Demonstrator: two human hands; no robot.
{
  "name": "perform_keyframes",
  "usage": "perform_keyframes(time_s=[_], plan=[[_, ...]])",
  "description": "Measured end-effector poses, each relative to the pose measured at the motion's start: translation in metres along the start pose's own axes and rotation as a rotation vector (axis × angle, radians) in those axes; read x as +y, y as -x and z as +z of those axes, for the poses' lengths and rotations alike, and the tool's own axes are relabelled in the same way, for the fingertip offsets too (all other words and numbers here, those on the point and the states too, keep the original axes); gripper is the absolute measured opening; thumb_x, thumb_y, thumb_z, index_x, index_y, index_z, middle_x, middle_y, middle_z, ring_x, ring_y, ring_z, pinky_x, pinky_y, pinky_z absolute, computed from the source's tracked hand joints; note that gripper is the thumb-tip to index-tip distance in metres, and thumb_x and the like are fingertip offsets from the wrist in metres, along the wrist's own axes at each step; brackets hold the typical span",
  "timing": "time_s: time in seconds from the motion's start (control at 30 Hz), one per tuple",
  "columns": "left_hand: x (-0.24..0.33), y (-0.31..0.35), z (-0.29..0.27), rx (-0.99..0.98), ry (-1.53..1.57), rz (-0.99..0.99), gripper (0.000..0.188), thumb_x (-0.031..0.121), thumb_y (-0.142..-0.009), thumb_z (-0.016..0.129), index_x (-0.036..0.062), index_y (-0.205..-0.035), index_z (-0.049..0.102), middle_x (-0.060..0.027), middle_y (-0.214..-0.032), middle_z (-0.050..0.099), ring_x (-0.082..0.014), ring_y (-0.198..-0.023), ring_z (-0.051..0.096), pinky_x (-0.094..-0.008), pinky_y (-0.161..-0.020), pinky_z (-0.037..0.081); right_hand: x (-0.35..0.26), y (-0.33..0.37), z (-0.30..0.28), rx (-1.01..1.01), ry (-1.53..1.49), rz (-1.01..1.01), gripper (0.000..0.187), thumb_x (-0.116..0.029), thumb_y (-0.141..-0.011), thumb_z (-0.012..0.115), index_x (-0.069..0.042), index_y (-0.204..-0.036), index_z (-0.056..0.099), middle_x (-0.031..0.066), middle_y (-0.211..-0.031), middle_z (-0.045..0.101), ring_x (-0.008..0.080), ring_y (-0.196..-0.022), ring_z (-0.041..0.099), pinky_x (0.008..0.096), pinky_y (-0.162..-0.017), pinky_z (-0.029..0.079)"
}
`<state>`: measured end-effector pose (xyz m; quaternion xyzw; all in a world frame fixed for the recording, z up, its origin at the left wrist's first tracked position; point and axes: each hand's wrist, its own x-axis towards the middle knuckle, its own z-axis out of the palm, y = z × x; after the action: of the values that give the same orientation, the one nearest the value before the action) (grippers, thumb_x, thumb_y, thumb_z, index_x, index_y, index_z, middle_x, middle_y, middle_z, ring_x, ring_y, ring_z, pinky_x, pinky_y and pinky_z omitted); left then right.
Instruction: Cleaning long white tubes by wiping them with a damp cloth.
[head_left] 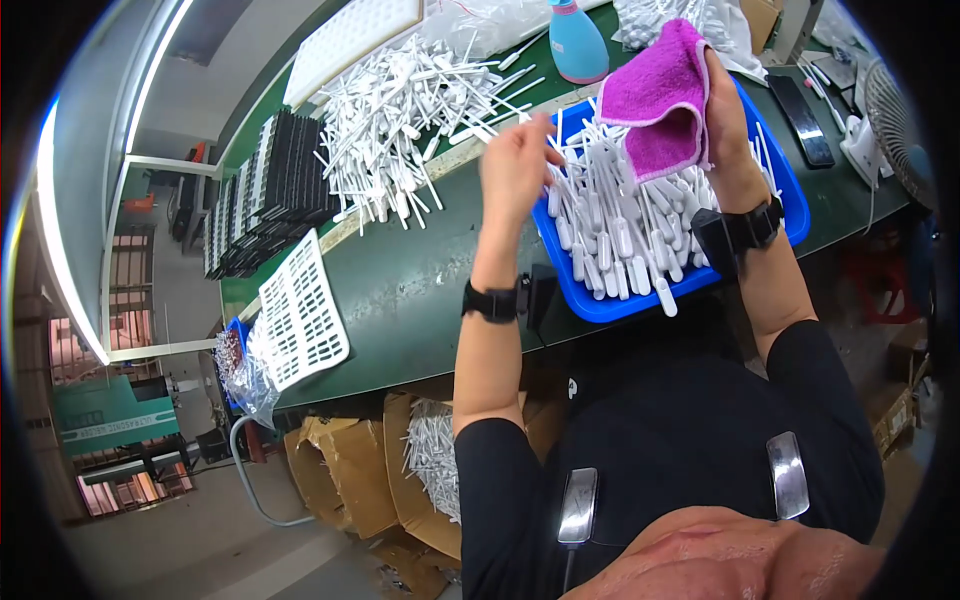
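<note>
My right hand (732, 130) is closed on a purple cloth (665, 95) with a pale edge, which hangs over the blue tray (590, 308). In the tray lies a heap of white plastic sticks with wide, bulb-like ends (625, 235). Some of them stick out past the near rim, and the cloth hides part of the heap. Just above the tray's left side is my left hand (515, 170). Its fingers are bent and smeared by motion, so whether they hold anything is unclear. A black band sits on each wrist.
Beyond the tray stand a blue spray bottle (577, 45) and a loose pile of similar sticks (390, 120). Stacked black trays (265, 195) and a white slotted panel (305, 312) lie to the left. A phone (803, 120) and a fan (895, 120) are at right. Cardboard boxes (345, 480) stand below.
</note>
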<state>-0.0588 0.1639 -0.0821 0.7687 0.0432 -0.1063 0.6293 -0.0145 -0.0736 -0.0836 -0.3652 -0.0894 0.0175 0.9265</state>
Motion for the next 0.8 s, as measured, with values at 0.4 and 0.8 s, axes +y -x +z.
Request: perform_keyframes(time_s=[0.4,0.8], plan=[[-0.049,-0.091,-0.062,0.2,-1.007,0.133,0.033,0.038,-0.07,0.066,0.0081,-0.084,0.068,-0.0149,-0.079,0.066,-0.0296,-0.08,0.063,-0.0368,-0.071,0.048,0.028,0.012,0.024,0.011,0.094,0.219,0.036,-0.033,-0.095,0.04,-0.004,-0.114,0.053,0.0062,-0.095,0.063,0.0141,-0.081,0.062,0.027,-0.072,0.051],[-0.033,0.051,-0.11,0.526,0.342,0.355,0.024,0.008,-0.085,0.051,0.0014,-0.107,0.057,-0.0097,-0.078,0.063,-0.0123,-0.06,0.056,-0.0258,-0.051,0.048,0.024,0.015,0.023,-0.015,0.085,0.282,0.038,-0.033,-0.095,0.038,-0.004,-0.116,0.051,0.0082,-0.099,0.063,0.0165,-0.086,0.063,0.0289,-0.077,0.052]])
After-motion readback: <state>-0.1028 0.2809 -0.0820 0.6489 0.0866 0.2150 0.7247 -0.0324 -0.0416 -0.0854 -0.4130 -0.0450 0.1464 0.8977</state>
